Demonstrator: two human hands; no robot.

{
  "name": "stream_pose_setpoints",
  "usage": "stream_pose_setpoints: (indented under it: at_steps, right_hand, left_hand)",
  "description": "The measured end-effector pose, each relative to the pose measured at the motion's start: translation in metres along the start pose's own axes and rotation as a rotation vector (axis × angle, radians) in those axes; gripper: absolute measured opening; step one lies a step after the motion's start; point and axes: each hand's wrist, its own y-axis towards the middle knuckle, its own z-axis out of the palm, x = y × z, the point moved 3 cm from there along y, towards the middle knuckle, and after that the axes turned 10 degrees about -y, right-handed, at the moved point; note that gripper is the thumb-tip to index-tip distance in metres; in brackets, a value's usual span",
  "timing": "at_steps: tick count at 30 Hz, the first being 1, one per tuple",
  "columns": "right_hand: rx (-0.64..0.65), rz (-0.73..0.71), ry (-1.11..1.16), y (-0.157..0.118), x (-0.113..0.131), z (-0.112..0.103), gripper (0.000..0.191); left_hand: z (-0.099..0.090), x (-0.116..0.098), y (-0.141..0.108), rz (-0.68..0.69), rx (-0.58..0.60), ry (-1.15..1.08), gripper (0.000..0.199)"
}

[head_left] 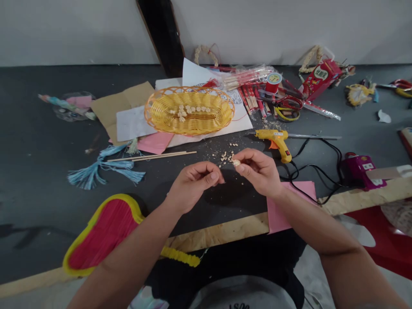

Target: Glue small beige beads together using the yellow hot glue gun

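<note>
My right hand [259,171] pinches a small cream-coloured piece [236,162] between thumb and fingertips, above the dark table. To its left, my left hand [196,182] is closed, thumb against the curled fingers; what it holds, if anything, is too small to make out. Small pale bits [223,159] lie scattered on the table just beyond and between the hands. Farther back, a yellow woven basket [161,122] holds several small cream-coloured pieces [182,112]. The yellow glue gun [273,136] lies behind my right hand.
Thin sticks [154,156] and a blue tassel [93,171] lie left. A red and yellow fan-shaped piece [104,227] is beside my left forearm. Pink paper [304,189] lies under my right forearm. Scissors [289,103], a thread spool [273,83] and a purple power block [363,171] stand right.
</note>
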Motion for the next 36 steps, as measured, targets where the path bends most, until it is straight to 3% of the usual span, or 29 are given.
stream_pose_setpoints:
  at_steps: [3, 7, 10, 13, 17, 22, 25, 31, 36]
  right_hand:
    - [-0.008, 0.141, 0.138, 0.001, -0.005, 0.002, 0.029]
    - [0.002, 0.188, 0.246, 0.003, -0.007, 0.004, 0.030]
    - [0.000, 0.204, 0.241, 0.003, -0.009, 0.003, 0.031]
    - [0.011, 0.145, 0.166, 0.003, -0.008, 0.002, 0.030]
    - [0.043, -0.006, 0.025, 0.002, -0.001, 0.002, 0.024]
    - [0.083, -0.172, -0.155, 0.000, 0.007, 0.006, 0.011]
    - [0.105, -0.272, -0.195, -0.001, 0.010, 0.009, 0.016]
    - [0.112, -0.167, -0.137, -0.004, 0.006, 0.009, 0.035]
    - [0.115, -0.161, -0.151, -0.004, 0.006, 0.009, 0.026]
  left_hand:
    - [0.002, -0.004, 0.000, 0.005, 0.017, -0.073, 0.033]
    - [0.000, -0.006, 0.000, 0.083, 0.001, -0.074, 0.041]
    - [-0.003, -0.003, 0.001, 0.108, 0.004, -0.010, 0.034]
    - [-0.005, -0.001, 0.001, 0.120, -0.016, -0.003, 0.017]
    - [-0.003, 0.004, 0.001, 0.057, 0.015, -0.025, 0.040]
    - [0.002, 0.009, 0.000, -0.037, 0.046, -0.006, 0.030]
    - [0.003, 0.008, 0.000, -0.029, 0.036, 0.026, 0.025]
    - [0.000, 0.009, 0.000, -0.044, 0.004, -0.023, 0.028]
    - [0.000, 0.008, 0.000, -0.051, -0.004, -0.076, 0.029]
